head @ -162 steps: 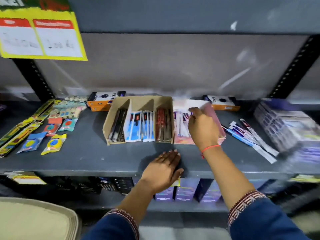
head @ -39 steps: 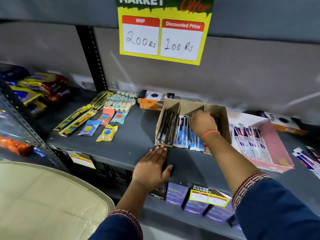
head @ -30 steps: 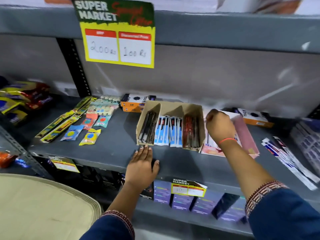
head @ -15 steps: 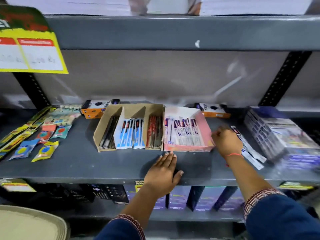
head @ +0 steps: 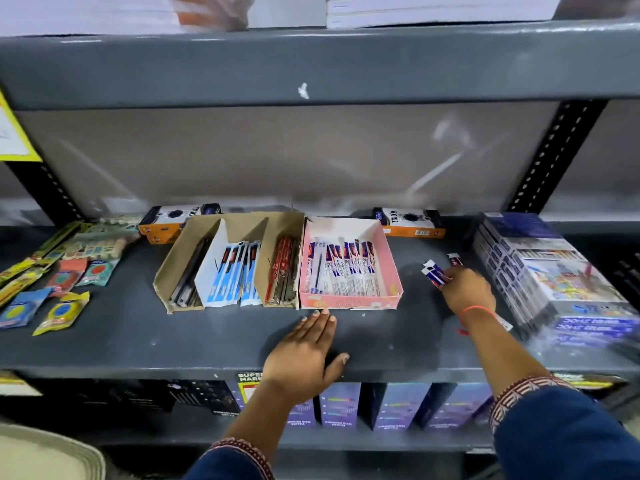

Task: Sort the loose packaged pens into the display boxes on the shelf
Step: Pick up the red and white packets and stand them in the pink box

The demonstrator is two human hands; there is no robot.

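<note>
On the grey shelf (head: 138,341) stand a brown cardboard display box (head: 239,226) with three compartments of packaged pens and, to its right, a pink display box (head: 349,301) with white and blue pen packets. Right of the pink box my right hand (head: 467,292) lies on the loose packaged pens (head: 434,273), its fingers closed around several of them. My left hand (head: 304,355) rests flat on the shelf's front edge, fingers apart, just before the pink box.
Two orange and black boxes (head: 408,221) stand at the back. Small packets and yellow strips (head: 62,271) lie at the left. A stack of wrapped boxes (head: 550,271) fills the right end. Purple boxes (head: 391,403) sit on the lower shelf.
My right hand has moved from the boxes to the loose pens at the right and closed on several. The left hand stays flat on the shelf edge.
</note>
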